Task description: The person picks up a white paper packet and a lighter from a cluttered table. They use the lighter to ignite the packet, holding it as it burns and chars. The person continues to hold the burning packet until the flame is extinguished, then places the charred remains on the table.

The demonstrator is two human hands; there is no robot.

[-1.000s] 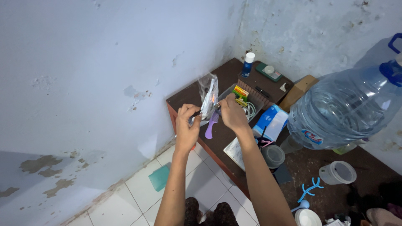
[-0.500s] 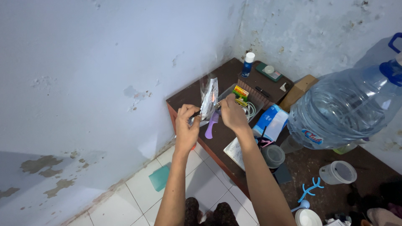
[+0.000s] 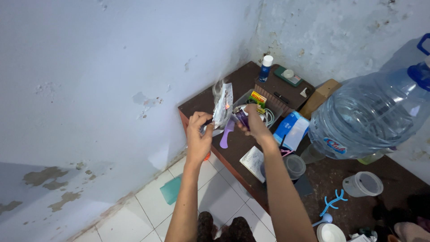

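Since the earlier frame the right hand has drawn back a little from the packet and turned, and a small dark purple object now shows in its grip where none showed before; the left hand has hardly shifted. The left hand is closed around the lower edge of a clear plastic packet, holding it upright above the near corner of the low brown table. The right hand's fingers are curled around the purple object just beside the packet — what it is, the picture is too small to tell.

As for progress, the packet looks opened at the side facing the right hand, and the purple object appears to be either just out of it or about to go in; I cannot tell which. The packet is not yet set down, and both hands are occupied.

Under the hands a lilac comb lies flat on the table. Behind it stands a clear tray with a white cable — and, further back, a blue bottle with a white cap. A large water jug lies tilted to the right, well apart from the hands.
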